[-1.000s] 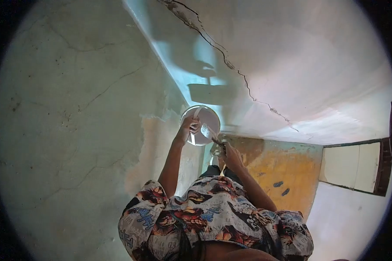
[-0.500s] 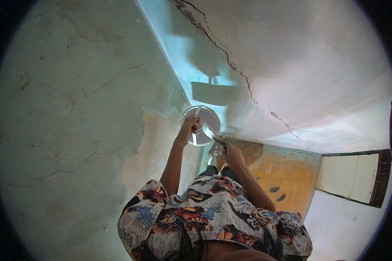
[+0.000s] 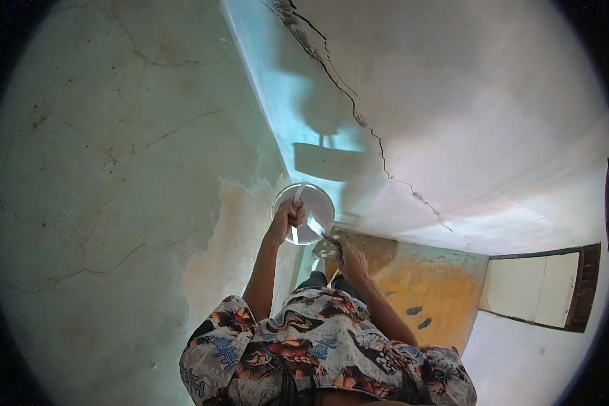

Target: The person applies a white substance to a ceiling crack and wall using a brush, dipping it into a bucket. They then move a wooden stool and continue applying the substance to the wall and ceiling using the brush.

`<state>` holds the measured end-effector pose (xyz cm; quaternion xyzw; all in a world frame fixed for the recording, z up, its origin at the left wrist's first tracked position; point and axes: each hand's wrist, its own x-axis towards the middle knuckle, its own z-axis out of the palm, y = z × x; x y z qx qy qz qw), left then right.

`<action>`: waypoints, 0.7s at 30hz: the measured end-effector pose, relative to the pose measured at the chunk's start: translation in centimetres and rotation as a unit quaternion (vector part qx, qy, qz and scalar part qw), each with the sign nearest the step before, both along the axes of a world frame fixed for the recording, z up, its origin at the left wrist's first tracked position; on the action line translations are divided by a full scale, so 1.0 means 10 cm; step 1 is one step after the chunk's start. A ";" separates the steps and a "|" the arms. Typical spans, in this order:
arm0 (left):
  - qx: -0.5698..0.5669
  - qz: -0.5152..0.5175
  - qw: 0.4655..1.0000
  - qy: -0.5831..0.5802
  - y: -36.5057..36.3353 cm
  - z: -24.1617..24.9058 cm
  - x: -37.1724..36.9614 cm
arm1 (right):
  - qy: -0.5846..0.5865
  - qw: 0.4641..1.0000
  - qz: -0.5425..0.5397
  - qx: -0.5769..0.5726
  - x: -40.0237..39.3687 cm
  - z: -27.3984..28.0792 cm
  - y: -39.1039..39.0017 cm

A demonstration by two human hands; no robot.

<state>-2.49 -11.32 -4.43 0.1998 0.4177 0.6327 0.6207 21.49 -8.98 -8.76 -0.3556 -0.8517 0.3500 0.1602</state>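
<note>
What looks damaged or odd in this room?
A long dark crack runs across the pale surface beyond the white round container that the left hand holds. On the wall there are finer cracks and a patch of peeled paint.

The wall (image 3: 101, 169) on one side is bare plaster — matt, rough, mottled grey-green and run through with fine hairline cracks, with a paler, peeled patch near the arm. The adjoining painted surface (image 3: 494, 122) looks smoother and chalky, pale with a pink cast, split by one long dark crack (image 3: 358, 122). The round white bucket (image 3: 314, 206) looks like smooth plastic with a slight sheen, and its thin handle looks the same. The trowel blade (image 3: 316, 224) catches light like metal — wet-looking and smeared. The shirt (image 3: 318, 345) is soft printed cloth, matt. The far yellow wall (image 3: 419, 291) is blotchy, worn paint.
</note>
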 end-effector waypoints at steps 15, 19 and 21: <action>-0.004 -0.011 1.000 0.017 0.00 -0.13 -0.02 | 0.031 0.999 -0.032 0.001 0.05 -0.08 -0.08; -0.017 -0.012 0.999 0.027 -0.01 -0.15 -0.05 | 0.077 0.996 -0.030 0.012 0.07 -0.28 0.03; -0.007 -0.018 1.000 0.020 -0.01 -0.17 -0.07 | 0.037 0.999 -0.021 0.009 0.06 -0.25 0.12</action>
